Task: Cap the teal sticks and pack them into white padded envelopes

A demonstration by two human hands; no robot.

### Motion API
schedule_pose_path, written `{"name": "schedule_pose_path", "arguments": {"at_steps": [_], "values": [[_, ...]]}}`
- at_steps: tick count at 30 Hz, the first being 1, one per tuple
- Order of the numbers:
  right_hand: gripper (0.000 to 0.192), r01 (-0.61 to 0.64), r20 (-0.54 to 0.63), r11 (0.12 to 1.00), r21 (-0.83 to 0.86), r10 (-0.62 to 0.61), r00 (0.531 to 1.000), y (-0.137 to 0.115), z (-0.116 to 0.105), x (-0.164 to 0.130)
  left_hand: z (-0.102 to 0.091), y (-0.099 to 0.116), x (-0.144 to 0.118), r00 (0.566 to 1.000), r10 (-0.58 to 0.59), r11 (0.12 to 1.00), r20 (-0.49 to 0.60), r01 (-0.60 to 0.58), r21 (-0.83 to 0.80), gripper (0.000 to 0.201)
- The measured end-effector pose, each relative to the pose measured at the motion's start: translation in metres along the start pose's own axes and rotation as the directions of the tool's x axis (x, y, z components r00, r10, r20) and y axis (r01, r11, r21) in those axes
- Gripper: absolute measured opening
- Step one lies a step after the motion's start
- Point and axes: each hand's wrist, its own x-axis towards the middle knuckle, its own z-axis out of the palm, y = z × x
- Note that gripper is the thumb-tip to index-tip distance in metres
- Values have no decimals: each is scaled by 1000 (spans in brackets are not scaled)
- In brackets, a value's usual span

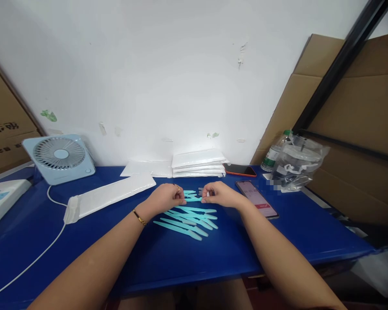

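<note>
Between my two hands is a turquoise eyebrow razor [193,199], lying crosswise just above the blue table. Its left end is pinched by my left hand [168,198], fingers closed. The fingers of my right hand [218,194] are closed at its other end, partly hiding it. Nearer to me, several more turquoise eyebrow razors [190,221] lie loosely fanned out on the table, pale ends mostly to the right. A few others [190,192] show just behind my hands, partly covered.
White padded mailers [198,159] are stacked against the wall; another mailer [116,196] lies left. A blue fan [60,157] with a cord stands further left. Right are a phone with a lit screen [257,200], a dark phone [241,169], a bottle [273,156] and a bagged cup [299,163].
</note>
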Motion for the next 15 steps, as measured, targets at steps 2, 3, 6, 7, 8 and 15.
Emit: {"name": "schedule_pose_path", "arguments": {"at_steps": [2, 3, 6, 7, 8, 15], "values": [[23, -51, -65, 999, -8, 51, 997, 4, -1, 2, -3, -10, 2, 997, -56, 997, -54, 59, 59, 23], [22, -78, -97, 997, -20, 75, 992, 6, -1, 3, -5, -14, 2, 994, -77, 993, -82, 84, 87, 21], [23, -124, -172, 991, -57, 113, 979, 8, -4, 3, -9, -20, 0, 987, -75, 989, -145, 93, 117, 25], [23, -120, -177, 990, -68, 106, 978, 8, -6, 1, -9, -18, -1, 988, -47, 992, -147, 63, 107, 29], [23, -106, -158, 992, -75, 93, 983, 7, -7, 0, -8, -15, -2, 991, -9, 995, -136, 23, 96, 31], [20, 22, 217, 994, -110, 3, 976, 2, -8, -9, 11, 7, -2, 997, 62, 996, 48, -65, 58, 26]]}}
